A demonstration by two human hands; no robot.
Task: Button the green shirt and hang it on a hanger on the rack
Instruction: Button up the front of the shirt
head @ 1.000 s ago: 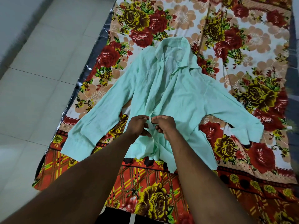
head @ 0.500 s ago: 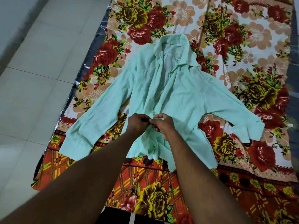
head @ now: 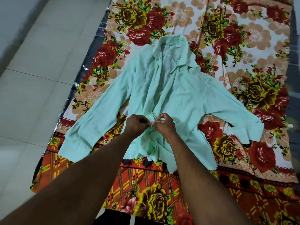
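Green shirt [head: 178, 98] buttoning underway: left grip [head: 137, 125], right grip [head: 164, 126] pinching placket [head: 153, 115] well below collar [head: 175, 46]; next, push button [head: 152, 122] through.

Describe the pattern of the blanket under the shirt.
The blanket has big red and yellow flowers on cream, with an orange plaid near edge; head view.

No legible text (anywhere visible)

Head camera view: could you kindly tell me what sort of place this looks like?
Probably a room in a home: a pale green collared shirt lies spread on a red-and-yellow floral bedsheet, with pale square floor tiles along the left.
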